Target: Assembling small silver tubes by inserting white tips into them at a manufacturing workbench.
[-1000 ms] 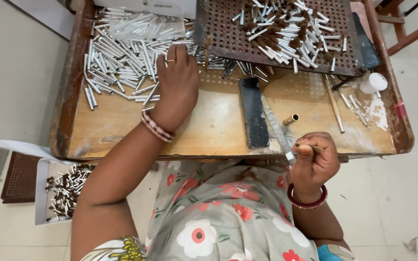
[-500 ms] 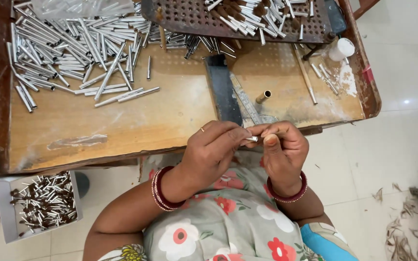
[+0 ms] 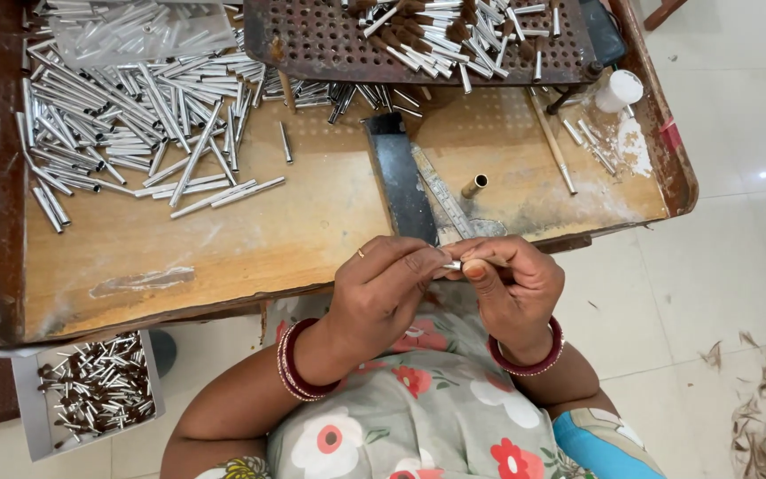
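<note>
Hands meet just below the near edge of the wooden counter (image 3: 223, 257), over the person's flowered lap. The left hand (image 3: 383, 288) pinches one end of a small silver tube (image 3: 451, 264) between thumb and fingertips, and the right hand (image 3: 511, 288) curls its fingers about the other end, thumb pressed on top, so the tube lies level between the two (most of it is hidden by the fingers). Both wrists carry dark red bangles. On the counter to the upper left lies a loose heap of silver tubes (image 3: 126, 115), partly under a clear plastic bag (image 3: 135, 31) at the far edge. A rusty perforated metal tray (image 3: 312, 44) at the far side bears more tubes, some with brown ends. A dark flat bar (image 3: 398, 182) lies near the middle, with a steel ruler (image 3: 445, 195) beside it and a short brass piece (image 3: 474, 185) just to the right. A small white round container (image 3: 619, 90) stands at the right end, beside a patch of white powder. Below the counter, at the lower left, a shallow grey box (image 3: 37, 426) holds brown-tipped tubes.
</note>
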